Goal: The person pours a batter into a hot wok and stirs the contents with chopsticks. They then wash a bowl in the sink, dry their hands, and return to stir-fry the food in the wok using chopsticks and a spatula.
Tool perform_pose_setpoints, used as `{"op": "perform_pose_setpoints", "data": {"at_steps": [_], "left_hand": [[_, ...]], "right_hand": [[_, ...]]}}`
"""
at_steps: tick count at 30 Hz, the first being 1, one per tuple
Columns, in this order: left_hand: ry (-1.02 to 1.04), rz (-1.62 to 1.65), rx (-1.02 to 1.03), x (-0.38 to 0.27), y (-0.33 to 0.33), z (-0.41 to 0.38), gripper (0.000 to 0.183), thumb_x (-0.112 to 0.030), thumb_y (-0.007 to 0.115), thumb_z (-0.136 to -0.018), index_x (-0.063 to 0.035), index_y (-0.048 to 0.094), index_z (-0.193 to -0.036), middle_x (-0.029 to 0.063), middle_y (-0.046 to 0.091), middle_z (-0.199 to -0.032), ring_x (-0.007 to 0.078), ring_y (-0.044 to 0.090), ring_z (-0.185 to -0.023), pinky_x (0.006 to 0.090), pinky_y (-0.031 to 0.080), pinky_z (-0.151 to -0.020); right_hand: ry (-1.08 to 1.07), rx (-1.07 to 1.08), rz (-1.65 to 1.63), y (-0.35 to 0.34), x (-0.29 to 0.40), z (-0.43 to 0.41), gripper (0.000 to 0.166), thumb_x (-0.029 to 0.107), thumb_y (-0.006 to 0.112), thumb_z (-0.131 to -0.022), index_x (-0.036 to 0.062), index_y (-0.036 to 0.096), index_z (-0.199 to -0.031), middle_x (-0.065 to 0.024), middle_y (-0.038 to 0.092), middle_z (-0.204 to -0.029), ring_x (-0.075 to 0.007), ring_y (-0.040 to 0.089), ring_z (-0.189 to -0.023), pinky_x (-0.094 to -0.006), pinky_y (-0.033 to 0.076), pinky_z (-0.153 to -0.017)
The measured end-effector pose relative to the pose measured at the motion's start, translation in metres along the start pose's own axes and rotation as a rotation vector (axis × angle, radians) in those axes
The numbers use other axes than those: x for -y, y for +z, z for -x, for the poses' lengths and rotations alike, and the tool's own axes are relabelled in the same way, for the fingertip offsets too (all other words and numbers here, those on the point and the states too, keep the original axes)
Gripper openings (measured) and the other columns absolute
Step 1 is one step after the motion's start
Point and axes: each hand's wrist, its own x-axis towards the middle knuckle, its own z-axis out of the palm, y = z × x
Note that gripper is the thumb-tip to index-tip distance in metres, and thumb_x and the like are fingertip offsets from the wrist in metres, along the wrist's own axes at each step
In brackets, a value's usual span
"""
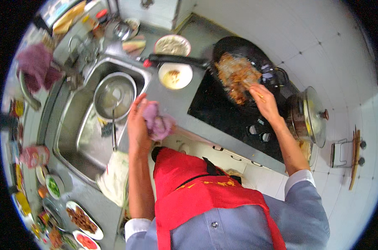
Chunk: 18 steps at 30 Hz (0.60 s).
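My right hand (pixel 264 101) grips wooden chopsticks (pixel 260 95). Their tips reach into browned food (pixel 237 75) bubbling in oil in a black wok (pixel 228 47). That wok sits on a black cooktop (pixel 220 103), its long handle (pixel 179 58) pointing left over two bowls. My left hand (pixel 138 125) is at the sink's right edge, fingers pointing away from me, with a bunched pink-purple cloth (pixel 159 123) against its palm side. The exact grip on the cloth is partly hidden. Just left of this hand, a metal pot (pixel 98 103) holding cloudy liquid and a ladle (pixel 114 125) stands in the sink (pixel 63 131).
A white bowl (pixel 185 75) and a red-rimmed bowl (pixel 173 37) stand beside the cooktop. Right of the wok is a glass-lidded pot (pixel 315 115). A pale cloth (pixel 113 179) hangs over the counter edge. Plates of meat pieces (pixel 82 218) and red slices (pixel 85 242) sit lower left.
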Motion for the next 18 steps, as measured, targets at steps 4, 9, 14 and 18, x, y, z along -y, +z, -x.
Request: {"op": "perform_pose_setpoints", "data": {"at_steps": [4, 9, 14, 18], "left_hand": [[-0.104, 0.017, -0.048, 0.052, -0.028, 0.041, 0.027, -0.018, 0.050, -0.088, -0.0078, 0.050, -0.114, 0.0060, 0.061, -0.088, 0.0116, 0.056, -0.077, 0.0233, 0.045, -0.068], [-0.121, 0.080, 0.049, 0.096, -0.057, 0.061, 0.025, -0.016, 0.049, -0.088, -0.0065, 0.051, -0.111, 0.0070, 0.061, -0.088, 0.0128, 0.056, -0.081, 0.0235, 0.045, -0.071], [-0.191, 0.067, 0.069, 0.107, -0.093, 0.081, 0.023, -0.018, 0.049, -0.089, -0.0048, 0.052, -0.108, 0.0054, 0.059, -0.087, 0.0105, 0.053, -0.080, 0.0226, 0.042, -0.072], [-0.189, 0.134, 0.064, 0.119, -0.122, 0.098, 0.022, -0.016, 0.051, -0.088, -0.0037, 0.053, -0.107, 0.0056, 0.059, -0.089, 0.0105, 0.053, -0.083, 0.0227, 0.042, -0.073]], "right_hand": [[0.040, 0.024, 0.068, 0.000, 0.064, 0.005, 0.017, 0.013, 0.055, -0.085, -0.0021, 0.059, -0.092, -0.0137, 0.060, -0.091, -0.0265, 0.058, -0.084, -0.0305, 0.045, -0.075], [0.304, 0.006, -0.049, 0.009, 0.058, 0.005, 0.021, 0.018, 0.053, -0.088, -0.0011, 0.060, -0.092, -0.0065, 0.060, -0.083, -0.0131, 0.056, -0.078, -0.0238, 0.045, -0.072], [0.328, 0.015, 0.038, 0.012, 0.065, 0.010, 0.032, 0.027, 0.048, -0.091, -0.0015, 0.060, -0.101, -0.0075, 0.061, -0.096, -0.0132, 0.057, -0.086, -0.0260, 0.046, -0.077], [0.325, -0.065, 0.121, 0.022, 0.093, 0.019, 0.034, 0.027, 0.048, -0.091, -0.0032, 0.058, -0.102, -0.0092, 0.060, -0.099, -0.0152, 0.058, -0.091, -0.0269, 0.047, -0.078]]}}
